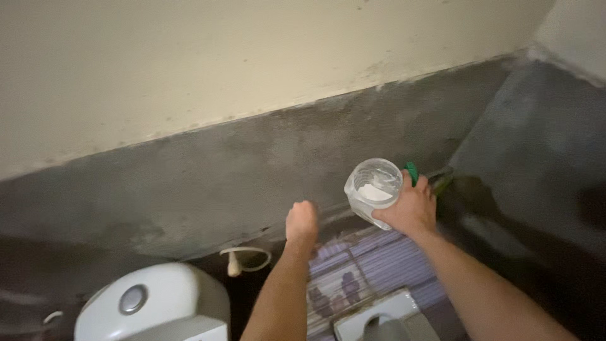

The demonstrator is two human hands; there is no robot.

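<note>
My right hand (410,209) grips a clear plastic jar (373,190), its open mouth facing up and white powder lying inside. A green lid or cap (411,172) sticks out between the fingers of the same hand. To the left of the jar, my left hand (302,223) is closed into a fist with nothing visible in it, held above the floor near the base of the wall.
A white toilet cistern (158,306) with a round flush button (132,299) sits at the lower left. A white hose (245,259) lies behind it. A striped purple floor mat (379,265) and a white squat pan edge (379,316) lie below my arms. Grey cement walls meet at the right.
</note>
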